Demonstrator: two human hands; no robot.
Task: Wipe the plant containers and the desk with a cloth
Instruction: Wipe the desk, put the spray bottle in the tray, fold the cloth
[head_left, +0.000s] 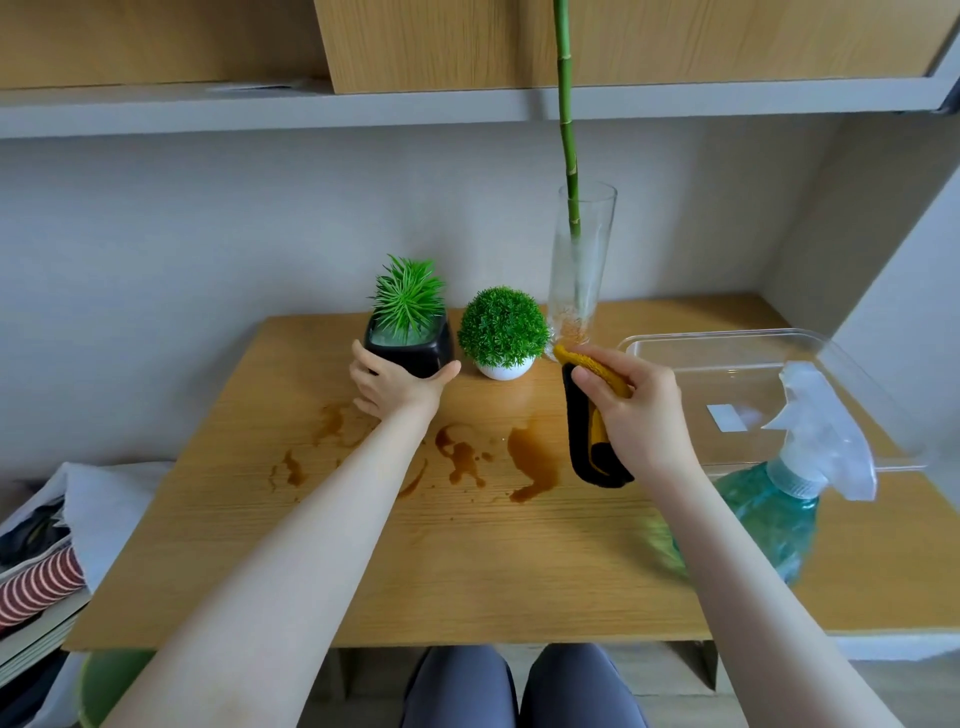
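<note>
My left hand (392, 384) grips the near side of a black square pot (415, 351) holding a spiky green plant, at the back of the wooden desk (467, 561). My right hand (636, 410) holds a yellow and black cloth (587, 436) that hangs down over the desk. The cloth's upper end is close to the base of a tall glass vase (579, 275) with a bamboo stalk. A round green plant in a white pot (504, 370) stands between the black pot and the vase. Brown liquid stains (530, 462) spread across the middle of the desk.
A clear plastic tray (852, 374) lies at the right of the desk. A teal spray bottle (779, 514) with a white trigger stands in front of it. A shelf with a wooden cabinet hangs overhead. Folded fabrics (47, 561) pile up left of the desk.
</note>
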